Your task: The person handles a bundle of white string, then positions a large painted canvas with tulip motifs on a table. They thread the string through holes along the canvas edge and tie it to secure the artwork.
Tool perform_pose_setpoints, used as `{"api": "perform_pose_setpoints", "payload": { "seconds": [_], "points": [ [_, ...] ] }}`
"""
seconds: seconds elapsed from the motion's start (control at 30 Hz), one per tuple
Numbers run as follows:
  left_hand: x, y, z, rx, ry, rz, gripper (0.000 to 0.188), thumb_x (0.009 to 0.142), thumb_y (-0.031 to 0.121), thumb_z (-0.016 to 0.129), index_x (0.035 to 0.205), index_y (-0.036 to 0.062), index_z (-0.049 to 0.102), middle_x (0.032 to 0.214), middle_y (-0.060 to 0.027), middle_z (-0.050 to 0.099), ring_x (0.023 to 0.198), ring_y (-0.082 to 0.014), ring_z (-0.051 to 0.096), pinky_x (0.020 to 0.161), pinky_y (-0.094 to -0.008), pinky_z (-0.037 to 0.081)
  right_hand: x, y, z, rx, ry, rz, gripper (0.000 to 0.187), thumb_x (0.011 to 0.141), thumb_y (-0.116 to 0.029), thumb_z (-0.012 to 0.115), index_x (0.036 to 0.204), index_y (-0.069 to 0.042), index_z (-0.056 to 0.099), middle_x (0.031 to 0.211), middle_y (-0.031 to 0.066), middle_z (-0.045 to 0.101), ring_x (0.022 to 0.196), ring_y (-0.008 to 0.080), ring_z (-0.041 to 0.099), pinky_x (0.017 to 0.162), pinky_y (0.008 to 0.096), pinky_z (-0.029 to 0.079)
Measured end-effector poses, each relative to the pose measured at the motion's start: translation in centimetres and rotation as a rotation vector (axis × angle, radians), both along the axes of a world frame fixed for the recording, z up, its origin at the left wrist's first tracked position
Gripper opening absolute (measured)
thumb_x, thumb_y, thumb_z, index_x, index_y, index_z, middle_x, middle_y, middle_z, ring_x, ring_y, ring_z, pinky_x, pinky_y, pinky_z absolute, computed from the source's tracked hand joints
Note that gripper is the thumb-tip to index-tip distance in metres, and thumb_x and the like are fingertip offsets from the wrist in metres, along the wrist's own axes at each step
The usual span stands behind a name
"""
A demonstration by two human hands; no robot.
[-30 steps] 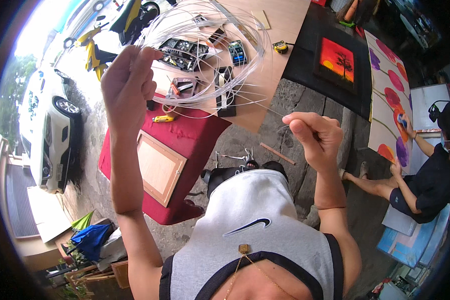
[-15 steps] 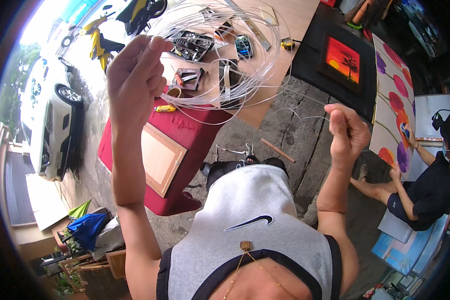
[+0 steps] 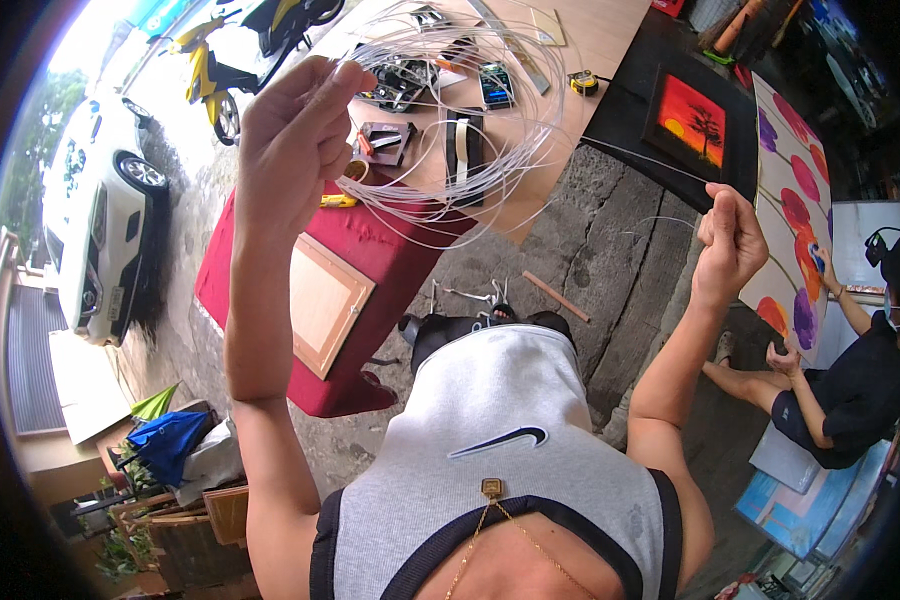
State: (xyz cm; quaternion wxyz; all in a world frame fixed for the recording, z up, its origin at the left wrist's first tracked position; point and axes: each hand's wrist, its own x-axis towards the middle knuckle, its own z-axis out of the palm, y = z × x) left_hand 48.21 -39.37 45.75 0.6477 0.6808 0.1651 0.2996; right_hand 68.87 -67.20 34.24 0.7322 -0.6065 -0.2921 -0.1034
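A loose coil of thin whitish wire (image 3: 526,160) hangs in the air in front of me. My left hand (image 3: 295,140) is closed around one side of it, thumb and forefinger pinched together. From the coil a single strand runs right to my right hand (image 3: 732,250), which pinches it between thumb and fingers; a short free end curls below that strand. Behind the loops, partly seen through them, are a phone (image 3: 495,85), a dark block with a pale strap (image 3: 462,150) and an open tool tray (image 3: 400,85).
A wooden table (image 3: 610,25) bears a tape measure (image 3: 583,83). Red cloth (image 3: 410,235) covers a surface with a framed panel (image 3: 325,305) and yellow cutter (image 3: 338,201). A sunset picture (image 3: 688,120) is at right, where a person (image 3: 860,390) handles a flower painting (image 3: 795,205). A stick (image 3: 556,297) lies on the floor.
My right hand has moved right and slightly up, drawing the strand longer and straighter. My left hand has shifted a little right with the coil.
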Motion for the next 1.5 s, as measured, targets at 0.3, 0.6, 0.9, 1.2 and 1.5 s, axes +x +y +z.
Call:
{"api": "perform_pose_setpoints", "payload": {
  "seconds": [0.3,0.6,0.9,1.2,1.5],
  "points": [
    [-0.3,0.0,-0.9,0.018,0.04,-0.068,0.019,0.095,0.017,0.051,0.098,-0.0013,0.056,0.056,0.0095,0.03,0.044,0.0012,0.023,0.038,-0.0172,0.017,0.2,-0.7,-0.5,-0.053,-0.02,-0.134,0.019,0.091,-0.016,0.059,0.092,0.001,0.067,0.061,-0.0081,0.048,0.049,-0.0007,0.027,0.043,0.0182,0.018],
    [1.8,-2.5,-2.2,0.099,0.123,-0.063,0.018,0.094,0.018,0.053,0.093,0.0012,0.059,0.055,0.0101,0.031,0.043,0.0016,0.023,0.038,-0.0171,0.016,-6.2,3.0,4.2,-0.393,-0.729,-0.202,0.025,0.078,-0.014,0.065,0.103,-0.014,0.067,0.098,0.0056,0.057,0.091,0.0204,0.053,0.077,0.0345,0.041],
    [3.0,-4.0,-3.1,-0.084,0.176,-0.207,0.024,0.095,0.024,0.051,0.091,0.0017,0.06,0.056,0.0111,0.03,0.043,0.0018,0.023,0.037,-0.0166,0.017,-8.5,9.7,2.7,-0.676,-1.176,0.15,0.012,0.071,-0.016,0.064,0.082,-0.013,0.062,0.09,-0.0038,0.055,0.092,0.0154,0.047,0.075,0.0355,0.033],
    [2.1,-3.7,-4.2,-0.588,-0.058,-0.395,0.024,0.097,0.025,0.047,0.109,0.0052,0.053,0.066,0.0014,0.039,0.046,-0.0035,0.033,0.039,-0.0187,0.028,-8.9,10.0,1.9,-0.336,-0.887,0.345,0.013,0.073,-0.018,0.07,0.085,-0.015,0.067,0.08,-0.0061,0.06,0.087,0.0124,0.05,0.077,0.0356,0.029],
    [2.5,-4.7,-5.2,-0.943,-0.36,-0.642,0.025,0.099,0.024,0.039,0.109,0.0041,0.051,0.072,-0.0005,0.04,0.048,-0.0053,0.035,0.039,-0.0195,0.035,-9.5,10.4,1.9,-0.223,-0.687,0.446,0.01,0.073,-0.019,0.072,0.083,-0.015,0.069,0.075,-0.0038,0.063,0.08,0.0118,0.053,0.074,0.0339,0.029]
  ]
}}
